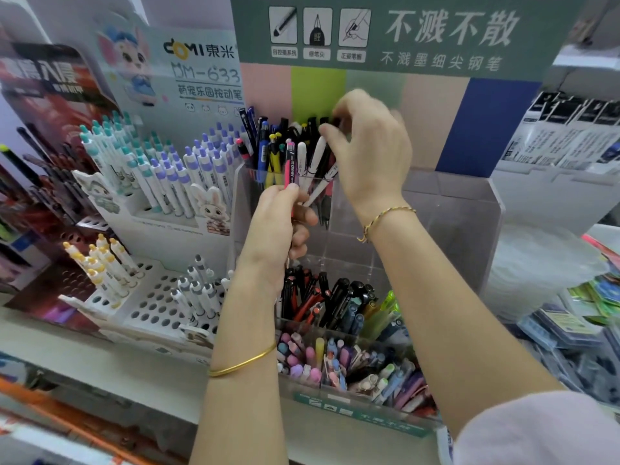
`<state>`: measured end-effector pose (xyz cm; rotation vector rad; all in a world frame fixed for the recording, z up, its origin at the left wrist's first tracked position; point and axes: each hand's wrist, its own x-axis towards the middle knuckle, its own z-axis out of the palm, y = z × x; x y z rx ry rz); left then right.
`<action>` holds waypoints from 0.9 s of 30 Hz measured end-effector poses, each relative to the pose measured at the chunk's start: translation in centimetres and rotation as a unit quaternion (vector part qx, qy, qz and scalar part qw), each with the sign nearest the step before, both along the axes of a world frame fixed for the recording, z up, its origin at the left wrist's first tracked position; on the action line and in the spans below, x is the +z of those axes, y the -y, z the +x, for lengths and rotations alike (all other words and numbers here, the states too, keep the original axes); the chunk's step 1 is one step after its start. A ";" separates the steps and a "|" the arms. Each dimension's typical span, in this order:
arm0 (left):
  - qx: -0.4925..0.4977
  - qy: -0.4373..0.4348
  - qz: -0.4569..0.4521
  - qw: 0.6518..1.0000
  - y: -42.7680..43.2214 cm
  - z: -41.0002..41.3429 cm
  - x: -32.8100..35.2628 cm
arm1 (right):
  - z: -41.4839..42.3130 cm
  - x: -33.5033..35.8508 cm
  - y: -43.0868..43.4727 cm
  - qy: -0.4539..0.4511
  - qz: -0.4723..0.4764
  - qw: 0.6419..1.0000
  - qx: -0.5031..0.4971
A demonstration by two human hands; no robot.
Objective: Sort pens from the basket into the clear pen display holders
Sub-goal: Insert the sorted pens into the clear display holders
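A clear tiered pen display holder (453, 209) stands in front of me. Its top left compartment is packed with mixed upright pens (268, 146). My left hand (281, 223) grips a small bunch of pens, among them a pink pen (290, 162) and white ones, in front of that compartment. My right hand (365, 146) reaches over the top, fingers pinched on a black pen top among the upright pens. The middle tier holds black and red pens (322, 300); the front tier holds pastel pens (335, 364). No basket is in view.
A white cardboard rack (157, 307) with purple, teal and yellow capped pens stands to the left. A green signboard (436, 35) rises behind the holder. Boxed stock (563, 132) and packets (577, 317) lie to the right. The top right compartment holds nothing I can see.
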<state>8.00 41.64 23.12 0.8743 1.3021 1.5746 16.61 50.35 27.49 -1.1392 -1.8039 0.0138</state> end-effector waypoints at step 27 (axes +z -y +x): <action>0.069 -0.033 -0.027 0.997 -0.5 0.3 -0.5 | 1.3 0.0 1.6 -0.250 0.089 0.958 0.107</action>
